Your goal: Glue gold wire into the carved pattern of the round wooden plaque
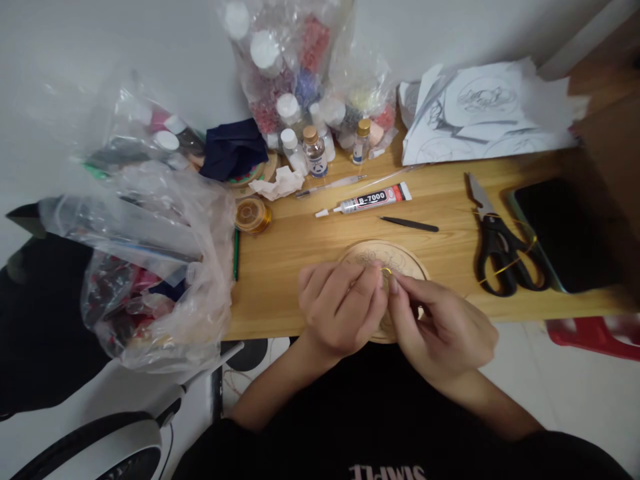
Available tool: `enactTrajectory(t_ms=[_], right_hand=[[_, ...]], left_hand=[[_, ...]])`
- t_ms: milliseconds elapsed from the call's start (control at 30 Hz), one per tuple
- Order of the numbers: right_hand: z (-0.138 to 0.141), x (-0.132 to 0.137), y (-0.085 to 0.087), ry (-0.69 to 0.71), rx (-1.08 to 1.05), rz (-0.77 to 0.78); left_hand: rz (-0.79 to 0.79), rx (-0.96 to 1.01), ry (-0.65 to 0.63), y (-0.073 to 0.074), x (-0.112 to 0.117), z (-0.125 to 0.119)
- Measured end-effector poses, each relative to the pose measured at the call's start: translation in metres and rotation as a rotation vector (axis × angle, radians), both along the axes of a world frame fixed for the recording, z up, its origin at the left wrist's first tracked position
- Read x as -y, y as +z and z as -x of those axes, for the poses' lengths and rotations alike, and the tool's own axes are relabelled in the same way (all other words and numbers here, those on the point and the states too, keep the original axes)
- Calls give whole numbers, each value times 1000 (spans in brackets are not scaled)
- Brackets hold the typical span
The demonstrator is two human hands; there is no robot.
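Observation:
A round wooden disc (400, 257) with a drawn pattern lies at the table's front edge. Both of my hands are over it, fingertips meeting. My left hand (340, 307) is curled and my right hand (440, 327) is closed in a pinch. Between them they hold a small loop of gold wire (387, 271) just above the disc. The near half of the disc is hidden under my hands.
On the wooden table (310, 253) lie a B-7000 glue tube (370, 200), black tweezers (409, 225), scissors (500, 250), a dark phone (563, 233), a gold wire spool (253, 215), small bottles (315, 152), sketch papers (485, 113) and plastic bags (150, 267) of supplies.

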State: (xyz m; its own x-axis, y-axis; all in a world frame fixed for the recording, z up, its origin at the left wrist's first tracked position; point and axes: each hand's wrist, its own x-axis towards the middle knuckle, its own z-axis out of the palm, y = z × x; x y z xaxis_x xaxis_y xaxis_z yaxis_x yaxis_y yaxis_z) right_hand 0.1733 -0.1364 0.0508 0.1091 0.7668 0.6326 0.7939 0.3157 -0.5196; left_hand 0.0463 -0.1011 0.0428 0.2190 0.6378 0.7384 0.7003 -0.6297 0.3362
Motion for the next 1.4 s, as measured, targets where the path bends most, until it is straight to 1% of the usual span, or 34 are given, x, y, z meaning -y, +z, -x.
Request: enactTrajectory(t_ms=[133,233,567,700,800,933,1000,1100,1167,1267,1400], right_hand=[[0,-1,2,4,-8,16],[0,-1,2,10,-13,-4],[-3,1,-2,36,-15,-8],[-2,2,-4,37,-22,-5],[-5,2,-4,67,-16,14],[-13,-1,-8,183,46,94],[-17,-2,-11,220,75,107],[-20,-1,-15,221,102,90],[-21,0,-16,233,106,101],[-21,1,-17,253,103,109],[-19,3,-19,228,105,118]], left_hand=[[23,9,-17,1,0,1],[27,2,-11,3,0,1],[2,-8,-36,3,1,0],[14,-26,-40,4,1,0],[23,-29,-19,0,2,4],[72,-43,21,-7,3,13],[124,-44,4,-10,3,17],[209,-19,-53,-12,3,21],[238,-3,-73,-12,4,22],[239,-1,-71,-12,6,22],[233,-27,-81,-14,7,22]])
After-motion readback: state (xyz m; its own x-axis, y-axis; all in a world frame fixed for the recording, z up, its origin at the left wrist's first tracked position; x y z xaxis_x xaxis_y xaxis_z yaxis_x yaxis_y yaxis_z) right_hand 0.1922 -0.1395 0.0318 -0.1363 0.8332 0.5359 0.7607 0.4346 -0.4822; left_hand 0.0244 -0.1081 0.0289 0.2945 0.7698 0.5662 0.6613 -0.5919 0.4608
